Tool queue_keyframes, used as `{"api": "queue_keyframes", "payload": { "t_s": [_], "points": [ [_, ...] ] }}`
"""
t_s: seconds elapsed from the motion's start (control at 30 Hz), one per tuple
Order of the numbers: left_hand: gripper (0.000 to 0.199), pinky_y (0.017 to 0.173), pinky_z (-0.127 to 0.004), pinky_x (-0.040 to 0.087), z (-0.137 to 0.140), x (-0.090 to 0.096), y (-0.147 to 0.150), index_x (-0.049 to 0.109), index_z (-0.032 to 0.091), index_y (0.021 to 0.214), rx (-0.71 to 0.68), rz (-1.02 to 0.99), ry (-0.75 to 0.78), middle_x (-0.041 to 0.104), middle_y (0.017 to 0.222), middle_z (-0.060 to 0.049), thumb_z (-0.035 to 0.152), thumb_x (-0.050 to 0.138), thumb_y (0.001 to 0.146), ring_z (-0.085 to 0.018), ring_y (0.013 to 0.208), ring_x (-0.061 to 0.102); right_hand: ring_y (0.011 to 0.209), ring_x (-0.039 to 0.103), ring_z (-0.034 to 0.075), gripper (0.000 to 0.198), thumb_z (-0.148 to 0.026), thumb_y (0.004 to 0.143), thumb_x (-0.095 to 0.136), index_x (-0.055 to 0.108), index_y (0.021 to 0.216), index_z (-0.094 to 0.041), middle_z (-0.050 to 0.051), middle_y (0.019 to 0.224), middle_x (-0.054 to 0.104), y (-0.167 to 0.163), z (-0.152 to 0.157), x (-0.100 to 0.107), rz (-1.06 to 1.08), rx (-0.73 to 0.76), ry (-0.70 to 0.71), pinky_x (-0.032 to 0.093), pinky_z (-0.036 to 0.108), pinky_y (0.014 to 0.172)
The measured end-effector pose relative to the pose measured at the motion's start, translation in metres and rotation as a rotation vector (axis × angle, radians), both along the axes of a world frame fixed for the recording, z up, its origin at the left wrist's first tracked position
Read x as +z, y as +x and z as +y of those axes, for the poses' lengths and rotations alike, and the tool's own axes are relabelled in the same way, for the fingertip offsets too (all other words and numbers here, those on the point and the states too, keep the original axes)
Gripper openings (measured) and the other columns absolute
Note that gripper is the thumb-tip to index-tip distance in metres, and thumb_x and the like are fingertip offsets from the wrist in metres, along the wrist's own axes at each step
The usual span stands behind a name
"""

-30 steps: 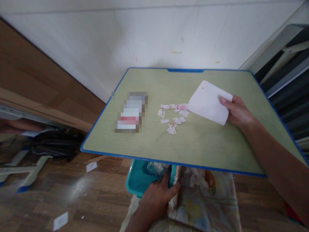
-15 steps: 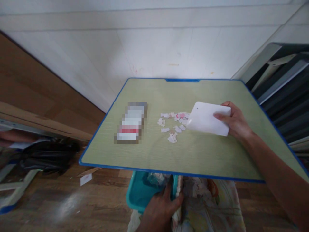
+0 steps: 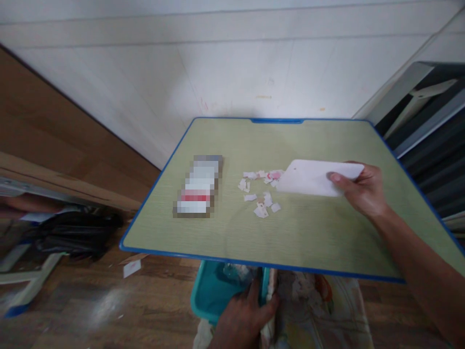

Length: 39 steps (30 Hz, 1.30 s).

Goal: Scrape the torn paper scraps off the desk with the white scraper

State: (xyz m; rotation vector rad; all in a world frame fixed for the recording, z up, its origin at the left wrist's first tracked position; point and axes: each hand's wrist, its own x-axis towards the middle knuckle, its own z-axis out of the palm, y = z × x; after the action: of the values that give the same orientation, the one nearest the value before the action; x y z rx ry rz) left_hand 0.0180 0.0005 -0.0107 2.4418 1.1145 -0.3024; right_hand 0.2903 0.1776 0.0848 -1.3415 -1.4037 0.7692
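Observation:
My right hand [image 3: 363,189] pinches a stiff white card [image 3: 316,177] with a small hole near one corner, thumb on top. The card is tilted over the table, its left edge beside torn paper scraps [image 3: 260,209], some of them pink. Below the table's front edge, my left hand [image 3: 245,312] is closed over the right rim of a teal plastic bin [image 3: 198,303]. Clear crumpled plastic [image 3: 238,271] shows inside that bin. Part of the bin lies hidden under the table.
The green table [image 3: 308,237] has a blue rim and stands against a white wall [image 3: 232,72]. A blurred-out rectangular item [image 3: 199,186] lies on its left side. Patterned cloth [image 3: 341,315] hangs below. A black bag [image 3: 80,232] sits at left, cardboard [image 3: 72,126] behind it.
The card in my right hand has tipped flatter and moved slightly right. A few scraps near its left edge have shifted toward the front. My left hand stays on the bin.

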Motion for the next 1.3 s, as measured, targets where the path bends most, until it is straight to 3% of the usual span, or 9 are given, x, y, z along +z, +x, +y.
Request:
{"api": "queue_keyframes", "payload": {
  "t_s": [0.17, 0.33, 0.47, 0.63, 0.8, 1.0, 1.2, 1.3],
  "points": [
    [0.059, 0.064, -0.033, 0.044, 0.0, 0.003, 0.001, 0.022, 0.03, 0.12, -0.007, -0.002, 0.004, 0.039, 0.114, -0.016, 0.008, 0.048, 0.071, -0.024, 0.081, 0.054, 0.046, 0.043, 0.008, 0.01, -0.024, 0.059, 0.064, 0.061, 0.066, -0.018, -0.001, 0.054, 0.054, 0.003, -0.006, 0.005, -0.055, 0.167, -0.148, 0.031, 0.021, 0.041],
    [0.061, 0.063, -0.033, 0.044, 0.002, 0.007, 0.003, 0.02, 0.031, 0.121, -0.004, 0.031, -0.014, 0.036, 0.117, -0.016, 0.01, 0.049, 0.072, -0.023, 0.08, 0.054, 0.045, 0.042, 0.006, 0.007, -0.023, 0.06, 0.064, 0.061, 0.065, -0.019, -0.002, 0.053, 0.053, 0.007, -0.008, 0.01, -0.052, 0.056, -0.059, 0.03, 0.02, 0.041],
    [0.058, 0.065, -0.033, 0.043, 0.002, 0.008, 0.003, 0.021, 0.032, 0.12, -0.001, 0.048, -0.018, 0.036, 0.118, -0.015, 0.011, 0.048, 0.074, -0.024, 0.086, 0.052, 0.047, 0.045, 0.008, 0.01, -0.024, 0.058, 0.065, 0.062, 0.066, -0.018, -0.001, 0.055, 0.055, 0.009, -0.008, 0.01, -0.074, 0.132, -0.119, 0.033, 0.022, 0.042],
    [0.063, 0.065, -0.033, 0.043, 0.002, 0.009, 0.002, 0.019, 0.031, 0.121, 0.0, 0.03, -0.023, 0.036, 0.117, -0.016, 0.011, 0.05, 0.071, -0.025, 0.084, 0.053, 0.045, 0.042, 0.006, 0.006, -0.021, 0.061, 0.063, 0.06, 0.064, -0.018, -0.002, 0.053, 0.053, 0.009, -0.008, 0.008, -0.069, 0.102, -0.065, 0.031, 0.019, 0.04],
    [0.062, 0.062, -0.034, 0.043, 0.0, 0.006, 0.002, 0.018, 0.032, 0.122, -0.012, 0.039, -0.002, 0.036, 0.117, -0.017, 0.01, 0.048, 0.072, -0.025, 0.082, 0.053, 0.045, 0.046, 0.005, 0.007, -0.02, 0.059, 0.065, 0.062, 0.066, -0.019, -0.005, 0.053, 0.056, 0.011, -0.007, 0.002, -0.062, 0.235, -0.09, 0.033, 0.016, 0.04],
    [0.064, 0.063, -0.033, 0.043, 0.002, 0.009, 0.001, 0.019, 0.031, 0.122, -0.009, 0.001, -0.013, 0.036, 0.116, -0.016, 0.009, 0.049, 0.07, -0.024, 0.081, 0.052, 0.044, 0.044, 0.002, 0.006, -0.017, 0.061, 0.063, 0.061, 0.066, -0.019, -0.007, 0.052, 0.054, 0.013, -0.007, 0.002, -0.005, 0.115, -0.036, 0.032, 0.013, 0.039],
    [0.07, 0.064, -0.034, 0.042, -0.001, 0.006, 0.0, 0.019, 0.032, 0.122, 0.019, -0.017, -0.012, 0.033, 0.119, -0.016, 0.006, 0.049, 0.064, -0.025, 0.082, 0.051, 0.047, 0.049, 0.004, 0.011, -0.018, 0.06, 0.064, 0.063, 0.07, -0.02, -0.006, 0.055, 0.058, 0.015, -0.009, -0.003, -0.074, 0.366, -0.17, 0.036, 0.013, 0.041],
    [0.067, 0.064, -0.034, 0.042, -0.002, 0.003, -0.001, 0.018, 0.032, 0.122, 0.009, -0.031, -0.015, 0.031, 0.119, -0.017, 0.008, 0.048, 0.067, -0.025, 0.081, 0.052, 0.047, 0.048, 0.003, 0.009, -0.018, 0.061, 0.064, 0.062, 0.069, -0.02, -0.006, 0.055, 0.057, 0.015, -0.008, -0.004, -0.037, 0.296, -0.139, 0.036, 0.012, 0.041]
  ]
}}
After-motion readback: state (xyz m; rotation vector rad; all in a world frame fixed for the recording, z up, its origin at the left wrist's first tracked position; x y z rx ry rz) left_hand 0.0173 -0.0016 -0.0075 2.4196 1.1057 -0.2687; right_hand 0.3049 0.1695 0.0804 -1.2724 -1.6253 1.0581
